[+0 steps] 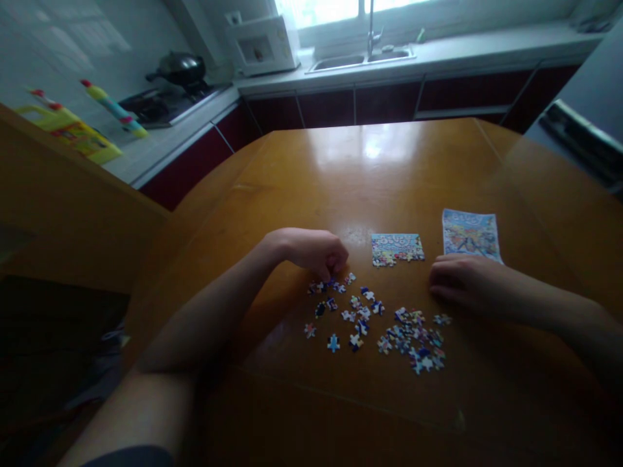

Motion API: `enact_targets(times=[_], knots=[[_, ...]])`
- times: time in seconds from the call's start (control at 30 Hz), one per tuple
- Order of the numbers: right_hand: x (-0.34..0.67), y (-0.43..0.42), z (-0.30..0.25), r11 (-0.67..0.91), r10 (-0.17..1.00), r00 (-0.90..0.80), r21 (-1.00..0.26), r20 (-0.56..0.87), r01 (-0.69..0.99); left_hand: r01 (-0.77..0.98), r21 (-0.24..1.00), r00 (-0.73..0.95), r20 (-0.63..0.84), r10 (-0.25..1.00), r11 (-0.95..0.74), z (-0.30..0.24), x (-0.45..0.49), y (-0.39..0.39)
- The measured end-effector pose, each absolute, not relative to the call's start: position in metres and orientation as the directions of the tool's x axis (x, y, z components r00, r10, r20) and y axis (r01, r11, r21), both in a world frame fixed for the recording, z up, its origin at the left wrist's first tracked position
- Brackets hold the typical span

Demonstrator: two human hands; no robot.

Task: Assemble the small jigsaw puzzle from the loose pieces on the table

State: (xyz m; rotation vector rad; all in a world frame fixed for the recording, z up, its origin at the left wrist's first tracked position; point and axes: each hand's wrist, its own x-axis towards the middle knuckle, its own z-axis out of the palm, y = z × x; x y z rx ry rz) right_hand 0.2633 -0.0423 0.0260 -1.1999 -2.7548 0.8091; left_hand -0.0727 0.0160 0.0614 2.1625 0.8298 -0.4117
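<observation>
One wooden table [272,181] fills the middle of the view. On it, the right hand [460,279] is loosely curled by the near edge of the picture sheet [470,232]; whether it holds anything, I cannot tell. The left hand [318,251] bends its fingers down at the far-left loose pieces [333,343], any pinch hidden. The joined puzzle block [396,246] lies between the hands, long axis left to right, ragged edge near, closer to the right hand.
</observation>
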Motion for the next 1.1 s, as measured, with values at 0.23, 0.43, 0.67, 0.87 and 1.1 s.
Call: enact_targets(times=[0.23,0.43,0.67,0.87,1.1], knots=[[0.262,-0.042,0.028,0.569,0.687,-0.704,-0.47,-0.18,0.675,0.679,0.551,0.734,-0.481,0.48,-0.486,0.061,-0.078,0.024],[0.264,-0.041,0.023,0.574,0.687,-0.705,-0.465,-0.175,0.674,0.722,0.507,0.691,-0.485,0.536,-0.471,0.069,-0.088,0.032],[0.263,-0.043,0.026,0.565,0.698,-0.698,-0.474,-0.162,0.675,0.772,0.418,0.636,-0.514,0.576,-0.479,0.062,-0.096,0.04],[0.263,-0.042,0.028,0.573,0.687,-0.706,-0.469,-0.173,0.672,0.808,0.394,0.588,-0.529,0.611,-0.437,0.059,-0.098,0.042],[0.263,-0.041,0.025,0.58,0.685,-0.706,-0.452,-0.178,0.677,0.815,0.407,0.578,-0.55,0.602,-0.412,0.056,-0.096,0.045]])
